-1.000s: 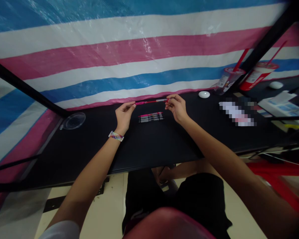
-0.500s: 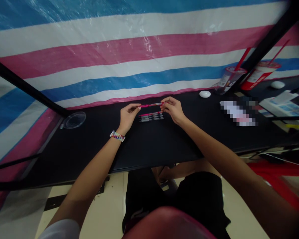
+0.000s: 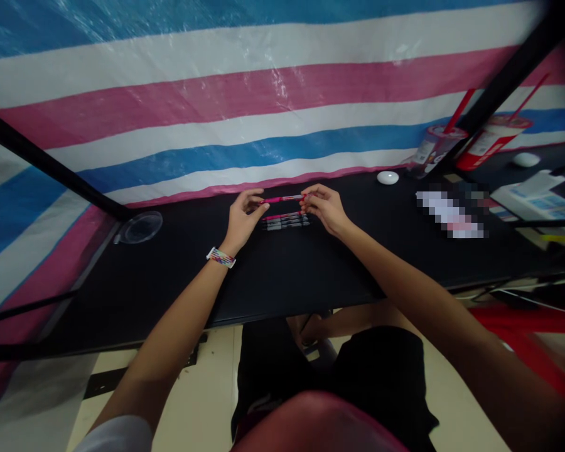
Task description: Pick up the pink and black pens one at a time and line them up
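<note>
A pink pen (image 3: 282, 199) is held level just above the black table (image 3: 273, 270), one end in each hand. My left hand (image 3: 243, 216) pinches its left end, with a beaded band on that wrist. My right hand (image 3: 324, 207) pinches the right end. Directly below the held pen lie three more pens (image 3: 286, 221) side by side on the table, one pink and two dark.
A clear plastic lid (image 3: 139, 227) lies at the table's left end. A white round object (image 3: 387, 177), two red cups with straws (image 3: 461, 147) and papers (image 3: 532, 194) sit to the right. A striped tarp (image 3: 245, 107) hangs behind the table.
Both hands came closer together and lowered toward the pens on the table. The held pen looks shorter between my fingers than a second ago.
</note>
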Available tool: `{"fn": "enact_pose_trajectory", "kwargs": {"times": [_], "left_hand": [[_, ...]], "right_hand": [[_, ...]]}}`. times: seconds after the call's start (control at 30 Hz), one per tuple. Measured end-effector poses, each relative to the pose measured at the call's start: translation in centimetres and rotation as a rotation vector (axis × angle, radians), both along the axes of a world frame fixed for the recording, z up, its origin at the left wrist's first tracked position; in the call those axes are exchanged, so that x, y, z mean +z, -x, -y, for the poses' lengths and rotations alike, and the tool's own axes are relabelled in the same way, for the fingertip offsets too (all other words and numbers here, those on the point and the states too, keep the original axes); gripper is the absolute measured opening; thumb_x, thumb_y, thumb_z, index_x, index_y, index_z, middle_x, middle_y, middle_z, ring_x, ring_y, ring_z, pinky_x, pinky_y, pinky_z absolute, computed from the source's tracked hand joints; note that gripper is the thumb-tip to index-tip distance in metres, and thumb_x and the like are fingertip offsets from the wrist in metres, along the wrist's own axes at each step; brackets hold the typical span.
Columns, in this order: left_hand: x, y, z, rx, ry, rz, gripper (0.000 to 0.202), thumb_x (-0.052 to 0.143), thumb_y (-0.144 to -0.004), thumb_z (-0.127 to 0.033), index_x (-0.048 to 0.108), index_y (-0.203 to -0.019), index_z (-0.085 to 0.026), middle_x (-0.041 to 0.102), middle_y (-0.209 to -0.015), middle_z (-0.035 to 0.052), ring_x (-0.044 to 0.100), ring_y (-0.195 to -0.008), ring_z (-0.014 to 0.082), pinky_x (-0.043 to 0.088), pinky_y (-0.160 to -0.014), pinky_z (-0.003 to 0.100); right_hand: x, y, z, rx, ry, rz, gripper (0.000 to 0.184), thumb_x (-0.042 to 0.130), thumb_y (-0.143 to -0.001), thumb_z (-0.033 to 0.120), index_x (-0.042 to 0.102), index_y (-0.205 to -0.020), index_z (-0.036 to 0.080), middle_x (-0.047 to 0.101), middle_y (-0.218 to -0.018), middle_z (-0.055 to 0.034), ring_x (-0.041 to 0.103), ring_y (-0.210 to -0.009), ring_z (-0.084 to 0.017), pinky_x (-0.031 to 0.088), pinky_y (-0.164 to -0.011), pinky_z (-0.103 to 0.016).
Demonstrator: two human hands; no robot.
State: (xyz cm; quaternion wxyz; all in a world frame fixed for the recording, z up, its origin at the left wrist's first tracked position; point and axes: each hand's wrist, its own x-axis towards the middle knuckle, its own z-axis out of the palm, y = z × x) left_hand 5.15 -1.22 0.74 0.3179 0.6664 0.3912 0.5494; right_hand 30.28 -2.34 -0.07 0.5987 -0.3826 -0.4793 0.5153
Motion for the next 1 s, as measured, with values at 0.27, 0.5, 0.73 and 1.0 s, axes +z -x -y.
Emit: {"fn": "enact_pose_trajectory", "kwargs": {"times": [0.27, 0.5, 0.73, 1.0], "left_hand": [[-0.34, 0.07, -0.18, -0.057, 0.013, -0.024, 0.053, 0.09, -0.086, -0.038, 0.071, -0.135, -0.03, 0.081, -0.103, 0.0057, 0.078, -0.103, 0.0245, 0.059, -0.097, 0.041], [-0.17, -0.09, 0.06, -0.068, 0.022, -0.027, 0.043, 0.08, -0.095, -0.038, 0.069, -0.136, -0.029, 0.082, -0.102, 0.0064, 0.079, -0.103, 0.0249, 0.058, -0.103, 0.045], [-0.04, -0.19, 0.38, -0.086, 0.048, -0.057, 0.028, 0.072, -0.101, -0.039, 0.071, -0.126, -0.026, 0.08, -0.094, 0.0056, 0.079, -0.097, 0.0247, 0.059, -0.1, 0.045], [0.2, -0.26, 0.6, -0.046, 0.052, -0.084, 0.021, 0.072, -0.101, -0.041, 0.074, -0.117, -0.028, 0.08, -0.091, 0.0052, 0.077, -0.094, 0.0243, 0.058, -0.096, 0.044]], "right_hand": [[0.32, -0.09, 0.13, -0.006, 0.006, 0.0, 0.018, 0.083, -0.077, 0.034, 0.075, -0.09, 0.026, 0.073, -0.08, -0.0018, 0.069, -0.074, -0.019, 0.063, -0.075, -0.039], [0.06, 0.04, 0.06, 0.006, 0.004, 0.009, 0.021, 0.084, -0.077, 0.037, 0.075, -0.092, 0.026, 0.072, -0.08, -0.0017, 0.07, -0.073, -0.019, 0.063, -0.076, -0.04], [-0.05, 0.33, 0.15, 0.024, -0.01, -0.01, 0.02, 0.086, -0.075, 0.033, 0.075, -0.091, 0.025, 0.074, -0.079, -0.002, 0.07, -0.071, -0.018, 0.062, -0.076, -0.04], [0.0, 0.67, 0.32, 0.035, 0.008, 0.035, 0.019, 0.084, -0.077, 0.034, 0.074, -0.092, 0.026, 0.074, -0.08, -0.0021, 0.07, -0.069, -0.018, 0.063, -0.075, -0.041]]}}
